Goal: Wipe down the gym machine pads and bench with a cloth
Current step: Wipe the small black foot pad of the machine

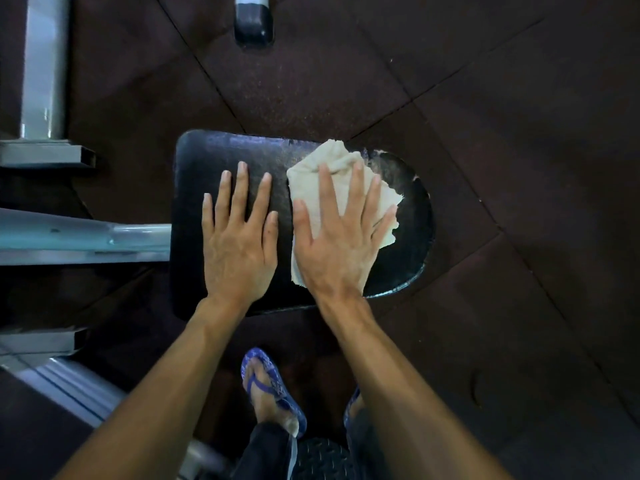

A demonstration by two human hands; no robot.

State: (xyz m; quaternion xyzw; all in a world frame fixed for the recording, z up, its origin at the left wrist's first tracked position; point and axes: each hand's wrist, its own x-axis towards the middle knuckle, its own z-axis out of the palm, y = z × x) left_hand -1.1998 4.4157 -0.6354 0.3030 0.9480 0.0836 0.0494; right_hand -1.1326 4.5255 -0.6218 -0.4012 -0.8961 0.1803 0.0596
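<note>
A black padded seat (197, 188) with a rounded right end lies below me, seen from straight above. A crumpled cream cloth (332, 161) is spread on its right half. My right hand (339, 244) presses flat on the cloth with the fingers spread; the cloth sticks out past the fingertips and beside the thumb. My left hand (239, 244) rests flat on the bare pad just left of the cloth, fingers apart, holding nothing. The pad's right end (412, 216) looks scuffed and pale along the rim.
Grey steel frame tubes (83, 237) join the seat from the left, with an upright post (45, 67) at top left. A rubber-capped machine foot (252, 26) stands at the top. Dark rubber floor tiles (485, 133) surround the seat. My feet in blue sandals (270, 389) stand below it.
</note>
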